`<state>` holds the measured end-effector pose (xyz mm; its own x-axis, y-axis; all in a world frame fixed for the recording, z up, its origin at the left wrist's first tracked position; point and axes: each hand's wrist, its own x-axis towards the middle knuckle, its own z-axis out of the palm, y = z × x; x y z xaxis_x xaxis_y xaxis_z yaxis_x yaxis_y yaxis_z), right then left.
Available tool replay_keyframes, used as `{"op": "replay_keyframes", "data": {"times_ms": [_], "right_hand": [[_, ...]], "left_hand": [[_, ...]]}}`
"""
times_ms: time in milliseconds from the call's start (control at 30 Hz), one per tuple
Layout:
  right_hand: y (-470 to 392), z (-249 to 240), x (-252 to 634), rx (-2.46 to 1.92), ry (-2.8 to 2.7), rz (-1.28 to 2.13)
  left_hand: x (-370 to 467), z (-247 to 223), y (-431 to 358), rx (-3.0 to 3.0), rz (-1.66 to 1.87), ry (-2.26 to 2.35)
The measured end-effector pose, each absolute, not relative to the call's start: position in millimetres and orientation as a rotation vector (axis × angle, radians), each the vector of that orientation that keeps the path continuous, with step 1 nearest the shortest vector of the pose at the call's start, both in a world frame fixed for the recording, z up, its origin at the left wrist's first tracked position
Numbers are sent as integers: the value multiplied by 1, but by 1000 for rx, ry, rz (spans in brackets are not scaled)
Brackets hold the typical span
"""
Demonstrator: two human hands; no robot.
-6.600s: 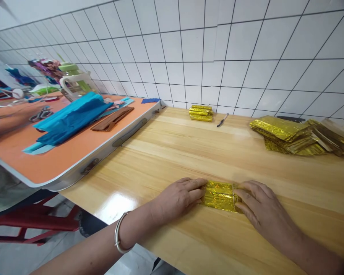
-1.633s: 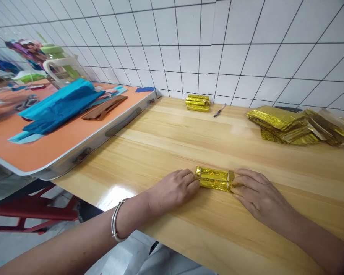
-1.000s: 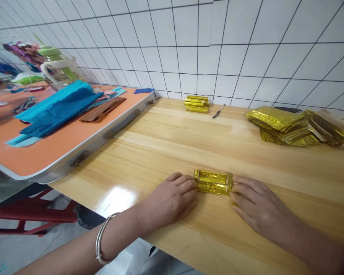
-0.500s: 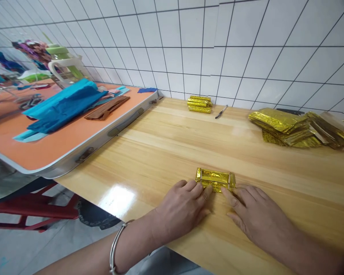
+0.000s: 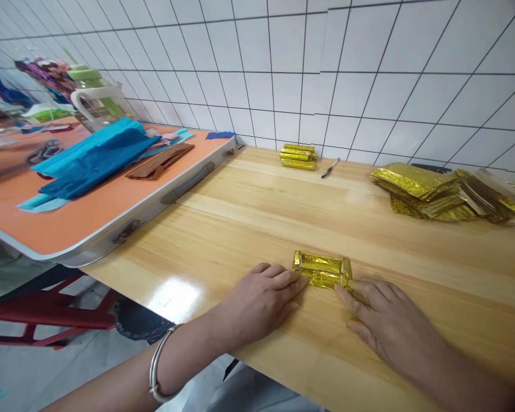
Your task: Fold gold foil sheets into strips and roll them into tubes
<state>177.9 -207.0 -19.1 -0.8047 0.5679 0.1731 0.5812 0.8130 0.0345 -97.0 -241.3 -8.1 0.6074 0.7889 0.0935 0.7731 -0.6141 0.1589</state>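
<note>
Gold foil piece [image 5: 321, 268], lower centre of frame.
Shiny, creased, narrow band each end; left hand [image 5: 260, 306] and right hand [image 5: 384, 317] part-open, fingertips on lower corners, not gripping.

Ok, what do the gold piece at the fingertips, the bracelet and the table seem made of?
Gold piece: probably foil-faced paper, shiny, judging by its crinkled glints and creases.
Bracelet: apparently metal, smooth and silvery, since it gleams; which metal is unclear.
Table: pale wood or a lookalike laminate, glossy, from its streaky grain and bright reflection.
</note>
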Motion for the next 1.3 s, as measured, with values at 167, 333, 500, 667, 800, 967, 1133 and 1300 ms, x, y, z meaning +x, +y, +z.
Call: {"op": "replay_keyframes", "data": {"times_ms": [167,333,500,667,800,967,1133,1300], "right_hand": [[-200,-25,193,-763,-2842,-32],[-200,-25,191,-782,-2820,-21],[-195,-19,189,-761,-2855,14],[-184,-16,185,-743,-2814,72],[-182,-20,181,-739,-2731,2],[-180,-25,180,-699,-2719,-171],[-152,-29,181,-739,-2668,-315],[-129,-29,184,-745,-2651,-355]], "left_hand": [[-107,-12,-238,2736,318,1200],[-106,-11,-239,2747,307,1214],[-104,-7,-232,2786,275,1223],[-102,5,-216,2974,219,1012],[-99,10,-214,3048,134,969],[-99,-4,-212,2941,256,1163],[-92,-18,-179,2864,381,1303],[-89,-25,-152,2821,528,1271]]}}
